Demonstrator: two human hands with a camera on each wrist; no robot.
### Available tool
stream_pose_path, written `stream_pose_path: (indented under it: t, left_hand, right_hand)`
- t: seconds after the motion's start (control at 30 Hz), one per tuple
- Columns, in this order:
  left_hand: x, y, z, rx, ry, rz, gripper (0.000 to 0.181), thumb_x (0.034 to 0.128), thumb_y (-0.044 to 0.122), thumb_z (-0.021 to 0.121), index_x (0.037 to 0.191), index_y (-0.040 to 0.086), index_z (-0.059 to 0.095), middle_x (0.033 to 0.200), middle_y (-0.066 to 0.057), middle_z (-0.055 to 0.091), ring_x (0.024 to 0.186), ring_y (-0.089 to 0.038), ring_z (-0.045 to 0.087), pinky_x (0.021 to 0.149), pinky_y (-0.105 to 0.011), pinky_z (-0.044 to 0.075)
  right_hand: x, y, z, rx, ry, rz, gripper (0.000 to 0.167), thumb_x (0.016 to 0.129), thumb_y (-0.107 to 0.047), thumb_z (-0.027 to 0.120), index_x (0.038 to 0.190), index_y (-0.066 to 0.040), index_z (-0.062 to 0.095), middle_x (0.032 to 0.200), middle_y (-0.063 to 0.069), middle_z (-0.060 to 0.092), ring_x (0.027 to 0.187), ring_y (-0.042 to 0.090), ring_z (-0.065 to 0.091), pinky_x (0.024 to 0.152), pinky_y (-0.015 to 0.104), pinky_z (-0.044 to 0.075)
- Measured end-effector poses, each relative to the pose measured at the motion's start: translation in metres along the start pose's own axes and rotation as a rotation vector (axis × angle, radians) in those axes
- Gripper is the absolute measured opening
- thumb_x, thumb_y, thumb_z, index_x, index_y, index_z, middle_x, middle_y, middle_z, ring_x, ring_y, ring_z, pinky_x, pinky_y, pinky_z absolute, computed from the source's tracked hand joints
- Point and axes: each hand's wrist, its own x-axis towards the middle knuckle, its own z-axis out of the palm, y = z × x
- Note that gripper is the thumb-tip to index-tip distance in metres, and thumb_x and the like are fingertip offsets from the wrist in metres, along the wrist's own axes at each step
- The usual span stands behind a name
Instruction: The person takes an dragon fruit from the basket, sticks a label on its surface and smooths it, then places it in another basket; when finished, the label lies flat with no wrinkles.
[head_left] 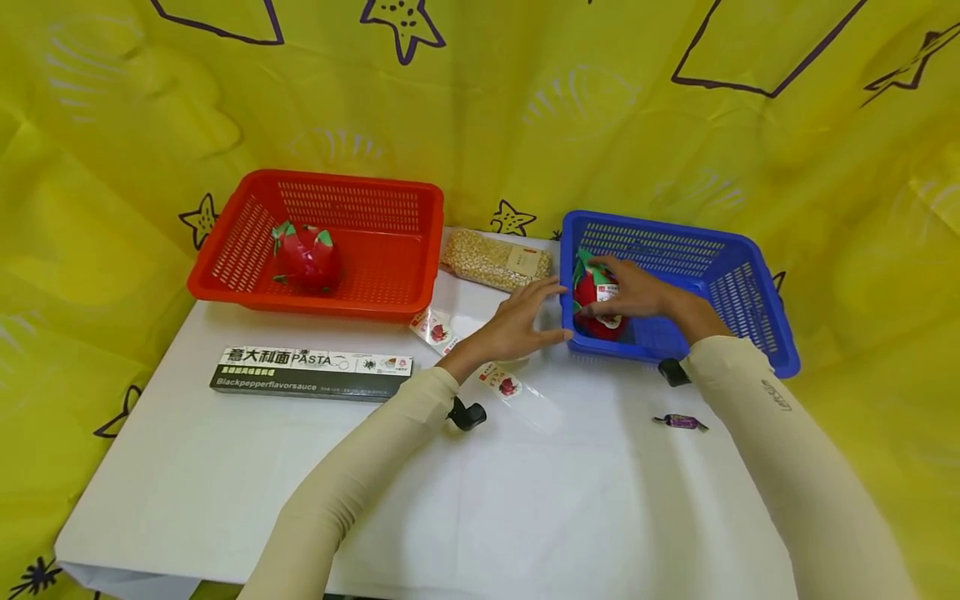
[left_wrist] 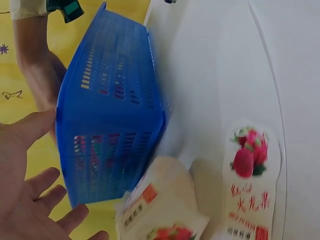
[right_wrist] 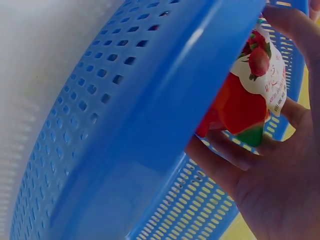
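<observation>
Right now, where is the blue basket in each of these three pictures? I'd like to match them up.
Head: the blue basket sits right of centre, toward the back of the table.
Left wrist: left of centre, an outside corner toward the camera.
Right wrist: very close, its rim slanting from lower left to upper right.
Shared landmark: the white tabletop, right side in the left wrist view, upper left in the right wrist view.

Table (head_left: 540, 508) bears red basket (head_left: 337, 308), blue basket (head_left: 663, 227), pasta box (head_left: 311, 372), grain bag (head_left: 483, 258), labels (head_left: 502, 382) and sweet (head_left: 681, 422)
</observation>
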Motion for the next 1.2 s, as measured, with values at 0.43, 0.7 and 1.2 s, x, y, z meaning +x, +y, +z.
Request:
stream_pose_path:
  t: [0.43,0.7,1.2]
  left_hand:
    - [-0.036,-0.002,-0.071,-0.007,0.182,0.072,0.064,0.1048,0.026,0.069,0.161,0.012,0.041,0.169,-0.007,0.036,0.158,-0.028,0.026,0.128,-0.055,0.026]
    - [-0.064,-0.012,-0.124,-0.066,0.285,0.063,0.054,0.1057,0.018,0.067,0.155,0.007,0.047,0.154,-0.014,0.048,0.138,-0.03,0.043,0.115,-0.05,0.04]
    - [-0.09,-0.049,-0.168,-0.02,0.333,-0.102,0.056,0.1057,0.02,0.066,0.155,0.004,0.046,0.158,-0.018,0.044,0.148,-0.036,0.036,0.123,-0.058,0.034]
  right_hand:
    - [-0.003,-0.022,-0.002,-0.026,0.164,-0.009,0.077,0.103,-0.035,0.069,0.164,-0.004,0.033,0.166,0.03,0.025,0.153,0.048,0.024,0.118,0.074,0.031]
    - [-0.003,-0.046,0.01,0.007,0.266,-0.055,0.072,0.104,-0.033,0.068,0.162,-0.004,0.037,0.167,0.026,0.03,0.154,0.047,0.027,0.119,0.073,0.03]
    - [0.012,-0.095,0.055,0.085,0.402,-0.208,0.064,0.101,-0.024,0.071,0.157,-0.004,0.045,0.159,0.022,0.046,0.15,0.04,0.038,0.124,0.063,0.03]
